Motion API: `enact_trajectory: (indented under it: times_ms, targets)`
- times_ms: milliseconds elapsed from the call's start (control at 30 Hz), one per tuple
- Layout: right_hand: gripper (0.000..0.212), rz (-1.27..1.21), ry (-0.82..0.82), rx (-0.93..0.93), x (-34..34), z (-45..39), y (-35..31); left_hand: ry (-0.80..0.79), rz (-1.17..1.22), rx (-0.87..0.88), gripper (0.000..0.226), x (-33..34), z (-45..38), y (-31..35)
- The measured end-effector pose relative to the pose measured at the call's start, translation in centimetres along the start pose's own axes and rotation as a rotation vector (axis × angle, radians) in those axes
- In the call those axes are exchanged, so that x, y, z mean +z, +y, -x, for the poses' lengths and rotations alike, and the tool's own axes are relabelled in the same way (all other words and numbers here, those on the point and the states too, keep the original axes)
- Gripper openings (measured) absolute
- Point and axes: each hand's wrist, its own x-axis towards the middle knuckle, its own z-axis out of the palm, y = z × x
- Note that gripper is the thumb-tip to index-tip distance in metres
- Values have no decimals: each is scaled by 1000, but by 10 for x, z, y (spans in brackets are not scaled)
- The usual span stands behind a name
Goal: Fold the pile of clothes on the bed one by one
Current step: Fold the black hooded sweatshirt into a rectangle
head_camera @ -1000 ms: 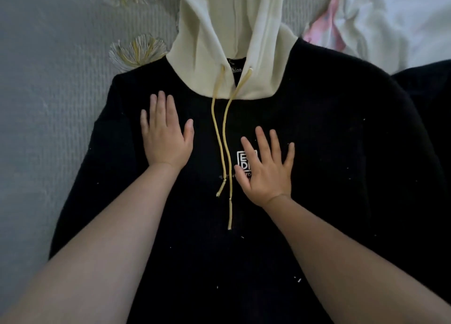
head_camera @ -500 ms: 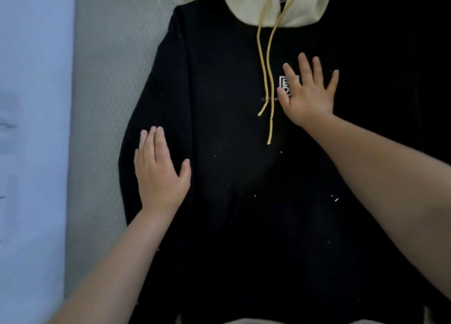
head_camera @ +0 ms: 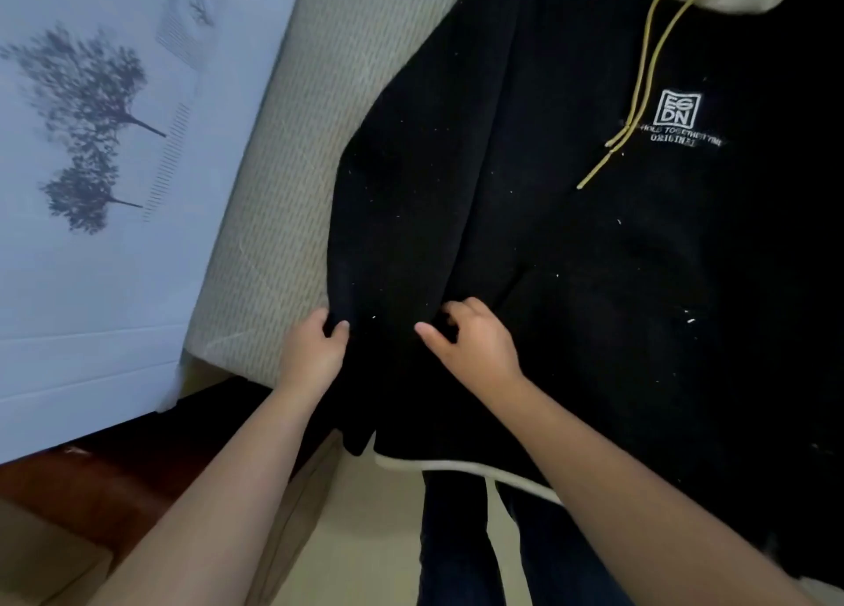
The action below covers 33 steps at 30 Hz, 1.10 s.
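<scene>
Fingers of our left hand [head_camera: 315, 352] pinch the black hoodie [head_camera: 571, 262] sleeve at seven o'clock; our right hand [head_camera: 475, 342] grips fabric beside it.

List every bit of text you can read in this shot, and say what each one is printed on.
"ES DN": two stacked rows inside the white square logo on the chest of the black hoodie.
"HOLD TOGETHER TIME": my best reading of the small white line under the logo; its ends are blurred.
"ORIGINAL": white line below that, last letter unclear.
The wall panel on the left shows only tree pictures, no readable text.
</scene>
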Motion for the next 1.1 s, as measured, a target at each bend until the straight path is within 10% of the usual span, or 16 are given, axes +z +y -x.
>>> enact_trajectory:
  times_ms: [300,500,633,767,1100]
  targets:
    - [11,-629,-3,182,-41,37,-11,-112,124,-14,37,-31,-8,14]
    - [16,-297,431,159,-189,66,16,-144,83,334,39,-17,-13,105]
    - [6,9,380,323,-260,40,55,-151,168,412,47,12,-18,175]
    - [47,448,162,575,-249,22,117,-13,-170,536,47,42,-20,205]
    - [36,545,293,474,-213,7,180,143,-576,948,44,48,-92,295]
